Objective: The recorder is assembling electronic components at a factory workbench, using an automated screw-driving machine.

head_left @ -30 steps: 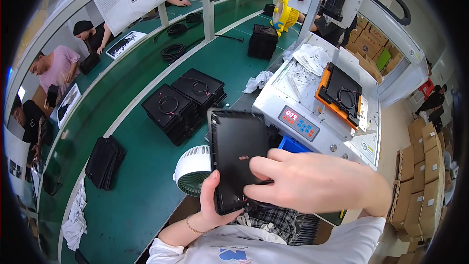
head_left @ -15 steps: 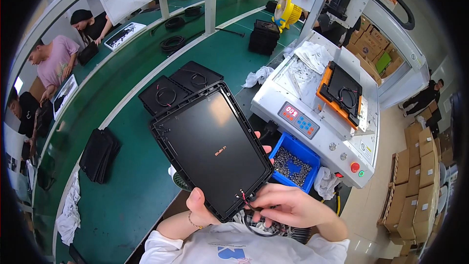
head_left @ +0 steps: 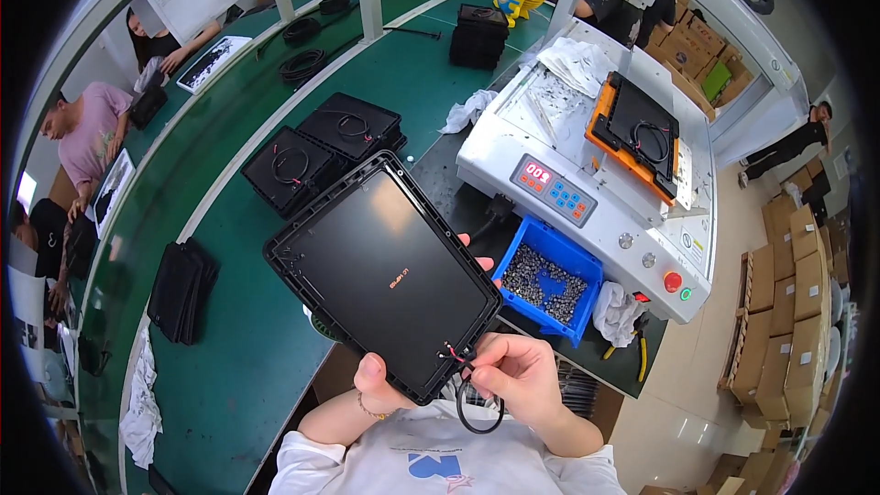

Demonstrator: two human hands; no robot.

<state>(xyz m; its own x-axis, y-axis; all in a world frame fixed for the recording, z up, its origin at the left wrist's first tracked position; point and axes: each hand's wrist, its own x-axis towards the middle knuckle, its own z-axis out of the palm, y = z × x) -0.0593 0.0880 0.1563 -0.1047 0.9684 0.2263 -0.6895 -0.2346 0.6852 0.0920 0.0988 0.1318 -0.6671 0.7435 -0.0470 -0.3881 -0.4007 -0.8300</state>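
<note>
A black rectangular panel with a raised plastic frame lies tilted across my left hand. That hand's thumb grips the near edge, and its fingertips show past the right edge. Thin red and dark wires come out at the panel's lower right corner. There my right hand pinches the black cable close to the frame, and the cable's loop hangs below. The panel's underside and my left palm are hidden.
Similar black panels with coiled cables lie beyond on the green table. To the right stand a blue bin of small metal parts and a white machine holding an orange fixture. Pliers lie near the table edge.
My right hand has closed from loosely spread fingers into a pinch on the cable, nearer the panel's corner. The panel has shifted slightly left in view as the whole view moved.
</note>
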